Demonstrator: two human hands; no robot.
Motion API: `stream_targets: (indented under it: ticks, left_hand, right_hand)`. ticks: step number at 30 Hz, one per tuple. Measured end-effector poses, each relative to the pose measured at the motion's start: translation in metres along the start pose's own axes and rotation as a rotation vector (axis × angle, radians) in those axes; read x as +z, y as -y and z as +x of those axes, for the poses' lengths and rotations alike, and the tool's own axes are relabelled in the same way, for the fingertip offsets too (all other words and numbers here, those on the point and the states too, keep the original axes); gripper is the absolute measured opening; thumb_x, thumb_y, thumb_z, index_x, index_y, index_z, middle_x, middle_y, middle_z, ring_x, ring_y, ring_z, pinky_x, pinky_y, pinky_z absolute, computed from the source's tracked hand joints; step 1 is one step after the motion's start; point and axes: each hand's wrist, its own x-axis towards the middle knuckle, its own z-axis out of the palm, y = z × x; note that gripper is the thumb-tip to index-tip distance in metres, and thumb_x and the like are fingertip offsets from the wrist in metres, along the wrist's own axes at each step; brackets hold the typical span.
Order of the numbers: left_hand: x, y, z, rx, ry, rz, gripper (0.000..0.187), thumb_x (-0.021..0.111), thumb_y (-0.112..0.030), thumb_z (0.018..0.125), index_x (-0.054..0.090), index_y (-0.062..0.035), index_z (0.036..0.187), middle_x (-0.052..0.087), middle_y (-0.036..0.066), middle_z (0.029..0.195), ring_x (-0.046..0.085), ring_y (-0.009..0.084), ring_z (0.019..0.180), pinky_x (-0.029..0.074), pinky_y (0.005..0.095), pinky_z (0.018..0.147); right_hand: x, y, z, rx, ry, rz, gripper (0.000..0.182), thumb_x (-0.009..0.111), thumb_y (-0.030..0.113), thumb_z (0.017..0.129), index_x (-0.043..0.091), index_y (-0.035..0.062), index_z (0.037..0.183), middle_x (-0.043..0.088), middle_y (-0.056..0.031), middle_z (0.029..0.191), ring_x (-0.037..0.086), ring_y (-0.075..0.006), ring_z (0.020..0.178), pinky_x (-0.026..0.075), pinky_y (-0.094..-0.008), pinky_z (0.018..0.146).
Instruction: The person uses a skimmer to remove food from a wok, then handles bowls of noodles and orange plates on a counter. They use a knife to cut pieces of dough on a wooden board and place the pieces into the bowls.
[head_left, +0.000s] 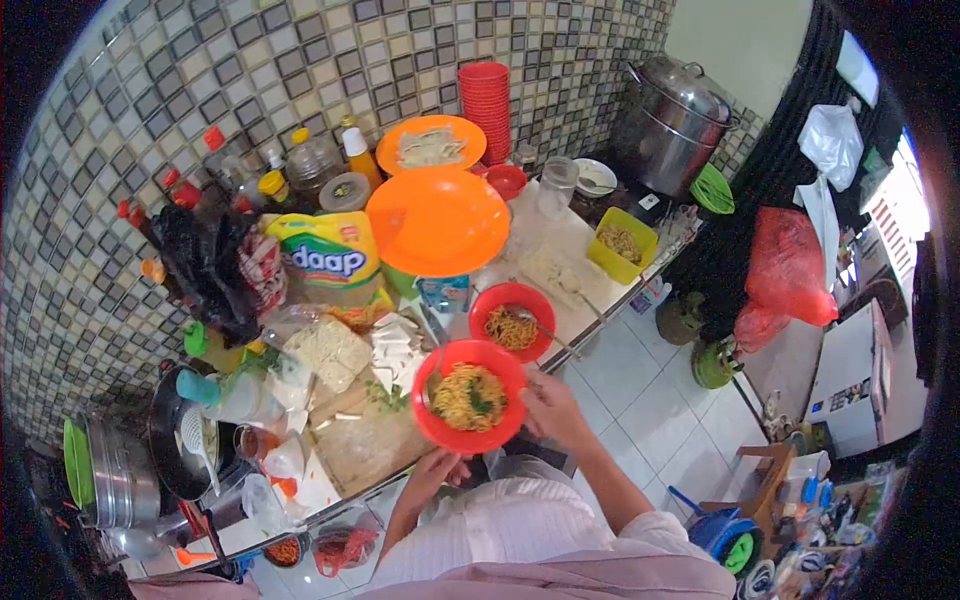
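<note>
My left hand (pixel 437 468) holds a red bowl (pixel 452 428) of yellow noodles with greens from underneath, at the counter's front edge. My right hand (pixel 549 405) is at the bowl's right rim, fingers curled; whether it grips anything is unclear. A second red bowl (pixel 512 297) of noodles with a spoon in it sits just behind on the counter. A wooden cutting board (pixel 365 440) lies left of the held bowl.
An orange plate (pixel 437 220) stands over a noodle pack (pixel 325 260). A yellow container (pixel 622 243), stacked red bowls (pixel 487 100), a steel pot (pixel 675 120), sauce bottles (pixel 270 185), a wok (pixel 185 440) and tofu pieces (pixel 395 350) crowd the counter. White tiled floor (pixel 650 400) lies to the right.
</note>
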Motion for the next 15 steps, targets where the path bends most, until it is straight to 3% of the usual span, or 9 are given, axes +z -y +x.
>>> stream_targets:
  ticks: [2, 4, 5, 7, 8, 10, 15]
  left_hand:
    - [0.015, -0.022, 0.034, 0.052, 0.028, 0.045, 0.032, 0.042, -0.030, 0.088, 0.053, -0.0013, 0.095, 0.057, 0.005, 0.075, 0.053, 0.0096, 0.063, 0.044, 0.0214, 0.060]
    - [0.032, -0.046, 0.063, 0.083, 0.052, -0.029, 0.039, 0.040, -0.031, 0.089, 0.037, -0.0048, 0.117, 0.056, 0.008, 0.084, 0.055, 0.0120, 0.067, 0.046, 0.0228, 0.061]
    - [0.040, -0.053, 0.075, 0.085, 0.054, -0.031, 0.039, 0.040, -0.031, 0.089, 0.037, -0.0048, 0.117, 0.056, 0.008, 0.084, 0.055, 0.0120, 0.067, 0.046, 0.0228, 0.061]
    - [0.054, -0.062, 0.095, 0.070, 0.040, -0.140, 0.049, 0.039, -0.030, 0.089, 0.017, -0.0086, 0.127, 0.055, 0.011, 0.092, 0.058, 0.0172, 0.074, 0.050, 0.0274, 0.063]
    - [0.060, -0.063, 0.104, 0.071, 0.038, -0.144, 0.049, 0.039, -0.030, 0.089, 0.017, -0.0086, 0.127, 0.055, 0.011, 0.092, 0.058, 0.0172, 0.074, 0.050, 0.0274, 0.063]
    - [0.069, -0.060, 0.120, 0.106, -0.072, -0.298, 0.054, 0.040, -0.029, 0.088, 0.009, -0.0136, 0.129, 0.055, 0.013, 0.095, 0.059, 0.0225, 0.080, 0.052, 0.0329, 0.066]
    - [0.077, -0.055, 0.151, 0.223, -0.155, -0.470, 0.052, 0.043, -0.030, 0.087, 0.014, -0.0172, 0.128, 0.054, 0.015, 0.099, 0.060, 0.0245, 0.081, 0.052, 0.0353, 0.066]
  right_hand:
    - [-0.033, 0.024, -0.008, 0.000, -0.107, -0.005, 0.029, 0.042, 0.005, 0.082, 0.046, 0.0032, 0.111, 0.049, -0.0022, 0.057, 0.042, -0.0067, 0.038, 0.035, -0.0223, 0.034]
    - [-0.067, 0.025, -0.009, -0.010, -0.199, -0.048, 0.029, 0.042, 0.005, 0.082, 0.045, 0.0010, 0.112, 0.049, -0.0022, 0.057, 0.042, -0.0069, 0.038, 0.035, -0.0222, 0.034]
    - [-0.080, 0.025, -0.010, -0.020, -0.290, -0.090, 0.030, 0.043, 0.004, 0.082, 0.044, -0.0011, 0.112, 0.049, -0.0022, 0.056, 0.042, -0.0072, 0.037, 0.034, -0.0221, 0.033]
    - [-0.100, 0.025, -0.010, -0.050, -0.397, -0.083, 0.025, 0.043, 0.006, 0.083, 0.045, -0.0025, 0.107, 0.048, -0.0019, 0.054, 0.041, -0.0068, 0.036, 0.033, -0.0214, 0.032]
    - [-0.108, 0.025, -0.008, -0.080, -0.503, -0.072, 0.022, 0.042, 0.007, 0.084, 0.047, -0.0039, 0.102, 0.047, -0.0016, 0.053, 0.040, -0.0065, 0.035, 0.032, -0.0207, 0.031]
    - [-0.122, 0.027, -0.005, -0.071, -0.516, -0.056, 0.022, 0.042, 0.007, 0.084, 0.047, -0.0039, 0.103, 0.046, -0.0010, 0.052, 0.039, -0.0059, 0.035, 0.031, -0.0203, 0.031]
    - [-0.149, 0.013, -0.009, -0.166, -0.632, 0.036, 0.023, 0.041, 0.008, 0.085, 0.048, -0.0028, 0.104, 0.045, -0.0001, 0.052, 0.036, -0.0050, 0.034, 0.030, -0.0194, 0.030]
